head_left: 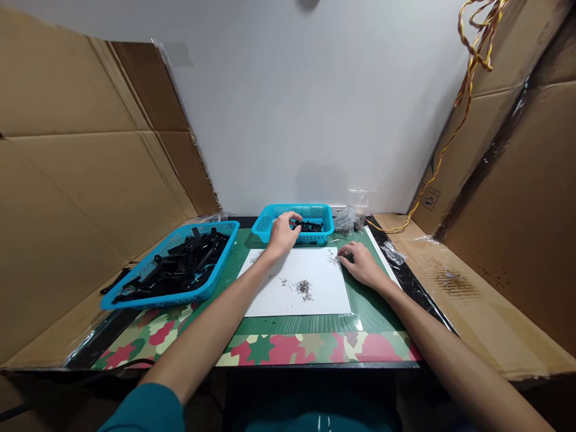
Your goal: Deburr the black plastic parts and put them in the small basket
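My left hand (283, 233) reaches over the near rim of a small blue plastic basket (269, 217). Its thumb and fingers are curved and apart, beside small black parts (310, 226) in the basket; whether it touches one cannot be made out. At the right edge of a white sheet of paper (270, 303), my right hand (359, 263) has its fingertips drawn together next to a few tiny pieces. What they pinch, if anything, is too small to see. A heap of tiny metal pieces (303, 287) lies mid-sheet, with smaller scatters around it.
To the left stands a larger blue basket (225, 231) full of black plastic parts (180, 264). Clear plastic bags (346, 221) sit behind my right hand. Cardboard walls (508, 156) enclose both sides, and yellow twisted wires (470, 78) hang at the right. A green mat (288, 325) covers the table.
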`<state>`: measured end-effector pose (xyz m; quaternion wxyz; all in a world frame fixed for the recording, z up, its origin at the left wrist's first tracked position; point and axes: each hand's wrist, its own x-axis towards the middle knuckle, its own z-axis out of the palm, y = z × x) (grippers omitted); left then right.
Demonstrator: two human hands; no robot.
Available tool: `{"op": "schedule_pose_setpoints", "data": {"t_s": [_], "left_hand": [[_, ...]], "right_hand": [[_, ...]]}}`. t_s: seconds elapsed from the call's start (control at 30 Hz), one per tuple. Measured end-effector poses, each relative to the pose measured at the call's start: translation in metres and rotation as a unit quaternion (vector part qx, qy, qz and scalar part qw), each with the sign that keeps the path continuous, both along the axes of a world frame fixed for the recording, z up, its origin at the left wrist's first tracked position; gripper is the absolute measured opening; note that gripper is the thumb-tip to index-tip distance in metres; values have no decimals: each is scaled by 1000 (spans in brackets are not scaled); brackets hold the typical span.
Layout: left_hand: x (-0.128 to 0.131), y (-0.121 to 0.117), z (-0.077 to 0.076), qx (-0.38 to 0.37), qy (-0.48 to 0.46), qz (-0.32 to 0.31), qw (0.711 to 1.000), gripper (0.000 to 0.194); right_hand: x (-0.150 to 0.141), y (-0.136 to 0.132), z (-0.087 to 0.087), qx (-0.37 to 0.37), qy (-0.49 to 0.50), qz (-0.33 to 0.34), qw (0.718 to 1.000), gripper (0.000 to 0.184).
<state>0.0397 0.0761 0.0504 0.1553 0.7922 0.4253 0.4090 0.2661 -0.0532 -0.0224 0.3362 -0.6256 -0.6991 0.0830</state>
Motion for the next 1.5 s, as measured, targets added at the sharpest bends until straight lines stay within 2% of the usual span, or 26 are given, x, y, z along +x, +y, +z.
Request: {"op": "schedule_pose_setpoints", "data": {"t_s": [0.2,0.33,0.43,0.53,0.63,0.73,0.83,1.0,1.13,1.27,1.37,1.5], "left_hand": [[4,6,2,-29,70,-58,995,13],[-23,2,14,-22,83,-44,995,20],[-65,3,31,-11,81,-1,997,25],[-122,6,50,-9,93,40,995,28],[-181,5,64,-16,193,126,973,28],[-229,-3,68,-73,272,156,947,25],[-255,-16,64,-136,322,147,925,26],[-260,-34,54,-195,352,108,909,34],[-256,-35,51,-200,373,116,899,38],[-253,-36,53,-200,421,119,877,40],[-252,-39,54,-194,461,119,858,40],[-254,-39,52,-192,450,111,865,38]], "right_hand": [[-1,0,0,-11,28,11,1000,17],[3,2,-1,-15,37,1,999,14],[8,2,-2,-19,40,-4,999,14],[10,2,-3,-22,43,-4,999,18],[8,2,-5,-24,48,-8,999,19],[7,4,-9,-30,50,-23,998,14],[8,8,-14,-37,52,-31,997,10],[11,9,-17,-28,62,-19,998,11],[9,6,-11,0,80,-7,997,16],[7,5,-2,35,181,41,982,24],[6,4,1,28,259,71,963,30],[5,2,2,9,253,63,965,30]]}}
